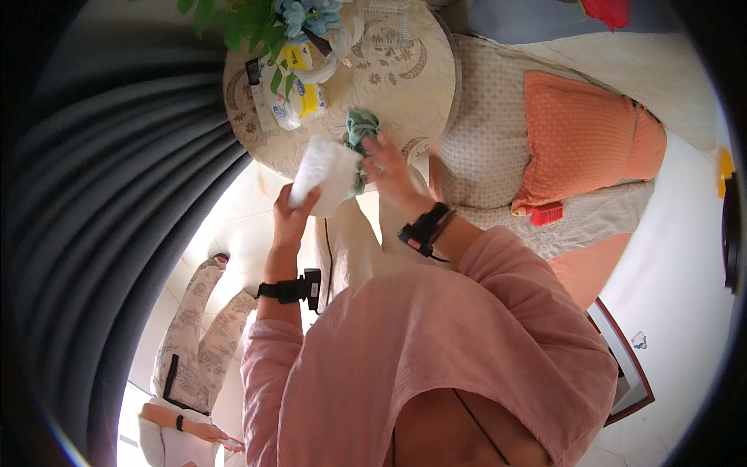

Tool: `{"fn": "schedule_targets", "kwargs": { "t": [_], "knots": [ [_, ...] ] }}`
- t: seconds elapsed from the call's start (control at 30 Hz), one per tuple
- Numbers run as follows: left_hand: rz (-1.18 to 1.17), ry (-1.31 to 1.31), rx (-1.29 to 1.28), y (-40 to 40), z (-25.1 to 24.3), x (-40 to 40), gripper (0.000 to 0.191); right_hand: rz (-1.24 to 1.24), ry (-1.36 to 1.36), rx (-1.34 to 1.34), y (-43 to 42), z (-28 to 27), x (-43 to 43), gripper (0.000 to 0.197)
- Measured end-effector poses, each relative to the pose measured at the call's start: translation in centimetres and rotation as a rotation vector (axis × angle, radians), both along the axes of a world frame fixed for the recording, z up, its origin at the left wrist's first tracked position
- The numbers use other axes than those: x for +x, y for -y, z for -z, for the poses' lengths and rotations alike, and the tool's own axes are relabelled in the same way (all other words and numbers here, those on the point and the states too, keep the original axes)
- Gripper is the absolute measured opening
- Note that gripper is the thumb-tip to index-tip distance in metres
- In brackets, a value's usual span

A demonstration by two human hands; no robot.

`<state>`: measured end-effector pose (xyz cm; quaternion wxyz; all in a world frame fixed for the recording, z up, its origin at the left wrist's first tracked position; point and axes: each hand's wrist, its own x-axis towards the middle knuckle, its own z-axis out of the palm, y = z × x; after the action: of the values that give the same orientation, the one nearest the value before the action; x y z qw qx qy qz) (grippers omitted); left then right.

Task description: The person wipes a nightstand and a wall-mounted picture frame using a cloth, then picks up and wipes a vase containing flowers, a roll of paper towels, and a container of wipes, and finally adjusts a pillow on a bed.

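Observation:
My left hand (pixel 295 213) grips a white, soft-looking rectangular object (pixel 327 175) by its lower left side, in front of the round table's near edge. What the object is made of cannot be told. Slightly blurred, my right hand (pixel 390 169) has its fingers spread at the lower part of a crumpled green cloth (pixel 363 125); whether it touches the cloth is unclear. The cloth lies at the edge of the round table (pixel 432 82) and hangs over it. Black straps with small devices are on both wrists.
On the table are a yellow-and-white plastic pack (pixel 300 96), artificial flowers (pixel 309 14) and a clear plastic tray (pixel 388 23). A bed with an orange pillow (pixel 583 128) and a red brush (pixel 547 213) is at right. Dark curtains (pixel 117 146) hang at left; another person (pixel 192 350) is beyond them.

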<state>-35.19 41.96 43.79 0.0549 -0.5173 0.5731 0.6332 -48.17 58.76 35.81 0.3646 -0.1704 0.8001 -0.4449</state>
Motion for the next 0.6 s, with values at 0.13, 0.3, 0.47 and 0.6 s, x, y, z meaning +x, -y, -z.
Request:
{"fn": "schedule_targets", "kwargs": {
  "t": [0.13,0.3,0.47,0.6],
  "knots": [
    [-0.154,0.175,0.033,0.0,2.1,2.2,0.039,-0.495,-0.530,0.285,1.2,0.0,1.6,0.055],
    [-0.217,0.156,0.073,-0.4,4.1,3.4,0.042,-0.418,-0.732,0.267,2.4,1.9,-5.1,0.053],
    [-0.261,0.106,0.096,-0.7,4.0,2.3,0.044,-0.022,-0.880,0.273,7.9,3.3,-10.6,0.043],
    [-0.364,0.033,0.169,-0.4,3.4,0.6,0.046,-0.520,-0.797,0.075,7.8,3.0,-7.2,0.043]
  ]
}}
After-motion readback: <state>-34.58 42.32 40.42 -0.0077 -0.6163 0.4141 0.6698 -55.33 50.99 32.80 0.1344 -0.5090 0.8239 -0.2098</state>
